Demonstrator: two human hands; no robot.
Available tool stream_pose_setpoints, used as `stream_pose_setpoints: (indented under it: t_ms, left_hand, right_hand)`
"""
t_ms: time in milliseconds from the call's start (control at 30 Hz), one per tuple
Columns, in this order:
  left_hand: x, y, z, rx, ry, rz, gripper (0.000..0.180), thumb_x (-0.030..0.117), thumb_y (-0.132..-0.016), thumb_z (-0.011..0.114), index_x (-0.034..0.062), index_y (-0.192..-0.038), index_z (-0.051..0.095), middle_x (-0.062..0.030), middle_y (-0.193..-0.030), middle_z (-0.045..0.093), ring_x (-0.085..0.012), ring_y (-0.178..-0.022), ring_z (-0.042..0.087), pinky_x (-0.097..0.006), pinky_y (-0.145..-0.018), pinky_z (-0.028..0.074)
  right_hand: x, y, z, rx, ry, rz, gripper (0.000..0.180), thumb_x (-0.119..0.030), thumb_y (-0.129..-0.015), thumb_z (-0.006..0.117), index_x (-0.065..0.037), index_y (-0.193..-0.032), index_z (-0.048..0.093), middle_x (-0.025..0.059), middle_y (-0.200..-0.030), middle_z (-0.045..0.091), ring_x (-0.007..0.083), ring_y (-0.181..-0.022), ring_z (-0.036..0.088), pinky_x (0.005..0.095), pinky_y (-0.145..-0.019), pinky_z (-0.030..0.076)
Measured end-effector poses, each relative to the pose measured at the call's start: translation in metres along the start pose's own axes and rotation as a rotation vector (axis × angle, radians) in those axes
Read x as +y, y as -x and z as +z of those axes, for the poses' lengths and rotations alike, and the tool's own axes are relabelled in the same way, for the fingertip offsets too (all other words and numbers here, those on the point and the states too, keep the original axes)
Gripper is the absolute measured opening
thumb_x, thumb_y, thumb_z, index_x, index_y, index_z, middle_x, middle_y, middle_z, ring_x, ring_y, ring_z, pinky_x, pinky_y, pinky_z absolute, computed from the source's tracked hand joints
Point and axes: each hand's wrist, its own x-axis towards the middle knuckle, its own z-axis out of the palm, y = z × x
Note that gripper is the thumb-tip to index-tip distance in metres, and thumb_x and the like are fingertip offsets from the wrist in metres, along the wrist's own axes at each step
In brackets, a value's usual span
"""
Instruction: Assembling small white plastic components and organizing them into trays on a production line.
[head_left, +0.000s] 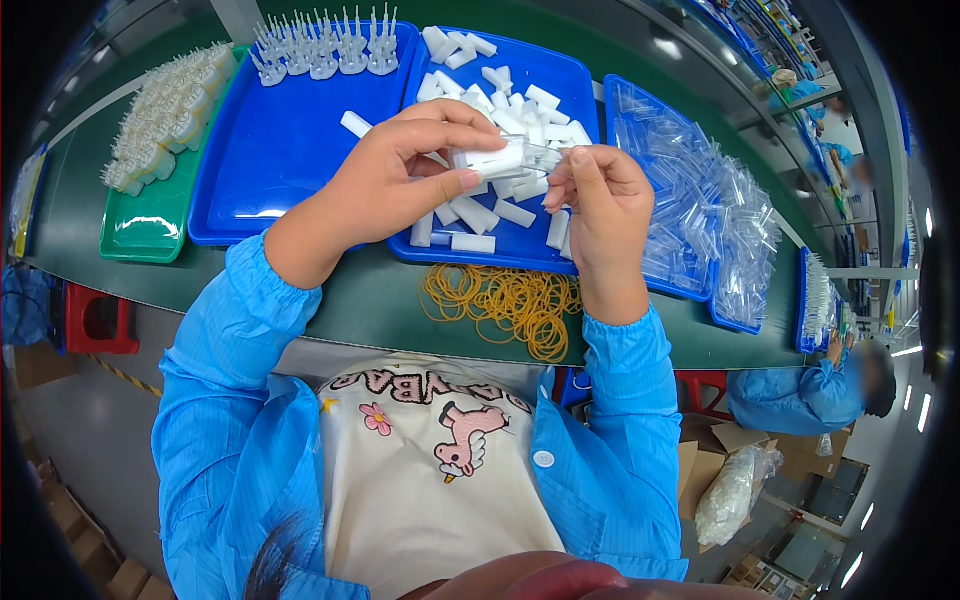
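Holding a white block (pixel 497 160) above the middle blue tray (pixel 575 80), your left hand (pixel 395 180) is clamped round it w/ thumb and fingers. Right hand (pixel 600 195) pinches shut on a clear sleeve (pixel 545 153) at the block's end. Looks like the fitting step, mid-way. Next move prob. needs the sleeve kept lined up w/ the block while pushing. Rubber bands (pixel 505 300) lie on the counter (pixel 380 300) near you.

Factory assembly line: long dark-green workbench (pixel 380 300) with blue plastic trays (pixel 270 170) of small white plastic parts (pixel 500 110) (hundreds), clear plastic sleeves (pixel 700 190), another blue-coated worker (pixel 800 395) along the bench, cardboard boxes (pixel 715 440) on the floor.
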Motion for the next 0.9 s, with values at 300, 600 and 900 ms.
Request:
stream_pose_setpoints:
  t_ms: [300,600,900]
  left_hand:
    - [-0.002,-0.001,-0.005,-0.016,-0.011,-0.030,0.034,-0.002,-0.086,0.062,0.0062,-0.119,0.068,-0.0086,-0.127,0.055,-0.0194,-0.114,0.056,-0.029,-0.088,0.053]
    - [-0.003,0.000,-0.001,-0.042,0.039,-0.038,0.034,-0.001,-0.086,0.064,0.0059,-0.119,0.068,-0.0084,-0.128,0.054,-0.0197,-0.113,0.056,-0.029,-0.089,0.052]
    - [-0.007,0.001,0.003,-0.019,0.223,-0.047,0.029,0.002,-0.089,0.063,0.0054,-0.117,0.069,-0.0080,-0.128,0.053,-0.0186,-0.111,0.056,-0.031,-0.093,0.050]
  right_hand:
    - [-0.004,-0.010,-0.015,-0.149,0.056,0.130,0.012,-0.008,-0.093,0.063,0.004,-0.095,0.066,0.0108,-0.076,0.067,0.0134,-0.059,0.063,0.0243,-0.053,0.051]
    - [-0.006,-0.008,-0.015,-0.182,0.091,0.102,0.012,-0.008,-0.092,0.064,0.004,-0.095,0.066,0.0100,-0.075,0.066,0.0117,-0.058,0.061,0.0230,-0.053,0.049]
    - [-0.005,-0.004,-0.002,-0.109,0.093,0.110,0.012,-0.009,-0.095,0.061,0.003,-0.098,0.060,0.0093,-0.078,0.065,0.0107,-0.060,0.060,0.0219,-0.053,0.048]
